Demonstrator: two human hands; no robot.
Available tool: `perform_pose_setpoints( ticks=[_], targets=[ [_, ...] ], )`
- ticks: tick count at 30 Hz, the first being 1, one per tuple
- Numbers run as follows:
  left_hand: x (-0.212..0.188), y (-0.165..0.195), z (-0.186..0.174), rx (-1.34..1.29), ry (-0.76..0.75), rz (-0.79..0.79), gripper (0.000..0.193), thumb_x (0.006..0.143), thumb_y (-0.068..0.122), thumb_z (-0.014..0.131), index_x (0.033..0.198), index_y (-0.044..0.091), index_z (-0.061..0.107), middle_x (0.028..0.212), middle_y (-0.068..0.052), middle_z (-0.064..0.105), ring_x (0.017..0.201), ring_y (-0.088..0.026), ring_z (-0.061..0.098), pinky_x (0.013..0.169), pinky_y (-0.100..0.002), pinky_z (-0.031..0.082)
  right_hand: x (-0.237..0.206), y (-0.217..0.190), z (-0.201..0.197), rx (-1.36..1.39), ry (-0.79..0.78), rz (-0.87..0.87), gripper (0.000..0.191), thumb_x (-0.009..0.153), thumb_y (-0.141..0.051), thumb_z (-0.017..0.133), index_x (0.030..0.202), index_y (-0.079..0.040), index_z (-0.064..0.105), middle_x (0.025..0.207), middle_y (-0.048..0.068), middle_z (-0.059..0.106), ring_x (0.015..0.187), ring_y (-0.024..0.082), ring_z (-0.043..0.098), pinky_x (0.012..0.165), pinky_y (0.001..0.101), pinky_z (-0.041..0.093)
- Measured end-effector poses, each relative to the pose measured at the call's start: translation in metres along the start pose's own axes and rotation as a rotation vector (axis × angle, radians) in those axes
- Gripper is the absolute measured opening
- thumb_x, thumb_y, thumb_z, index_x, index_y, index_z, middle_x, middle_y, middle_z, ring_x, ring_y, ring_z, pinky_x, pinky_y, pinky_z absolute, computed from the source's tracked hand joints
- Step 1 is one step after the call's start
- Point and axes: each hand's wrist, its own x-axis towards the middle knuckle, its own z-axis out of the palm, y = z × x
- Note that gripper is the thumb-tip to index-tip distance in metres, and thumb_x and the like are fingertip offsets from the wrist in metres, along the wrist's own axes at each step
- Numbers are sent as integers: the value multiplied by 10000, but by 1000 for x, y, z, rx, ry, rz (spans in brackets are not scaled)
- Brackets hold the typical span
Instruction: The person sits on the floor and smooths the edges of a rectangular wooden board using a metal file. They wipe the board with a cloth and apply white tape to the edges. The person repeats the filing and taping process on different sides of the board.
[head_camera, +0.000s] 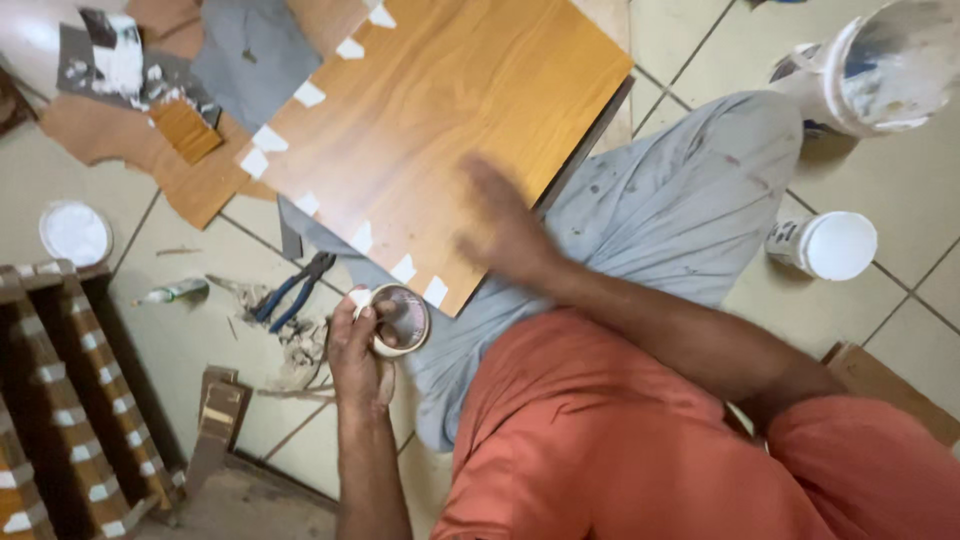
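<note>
Single head camera, looking steeply down, close over lap, wooden panel (440, 120), tiled floor (900, 180).

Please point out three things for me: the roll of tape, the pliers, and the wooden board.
roll of tape (403, 318): head view, on the roll's flat side.
pliers (292, 290): head view, on the blue handles.
wooden board (440, 110): head view, on the bare top face.

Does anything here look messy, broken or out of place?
Yes. Torn scraps of wood-grain veneer and grey sheet litter the tiled floor beyond the wood-veneered board. Shreds lie beside the blue-handled pliers. The left hand holds a roll of masking tape; the right hand is blurred.
</note>
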Motion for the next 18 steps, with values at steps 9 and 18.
perform_pose_setpoints(
  ticks=[9,18],
  targets=[
    [13,-6,68,326,217,195,512,947,50,691,1392,13,439,943,-51,613,666,-106,567,551,-249,481,-2,200,-50,1281,319,926,334,1025,-320,635,1283,-112,597,1141,32,606,972,174,618,886,394,542],
    [19,-16,68,422,151,248,423,938,2,701,1282,-45,460,923,-64,576,620,-131,535,473,-279,419,-2,159,-22,1116,443,683,422,1006,-125,550,1421,-68,494,1245,34,676,988,123,680,807,274,568]
  ],
)
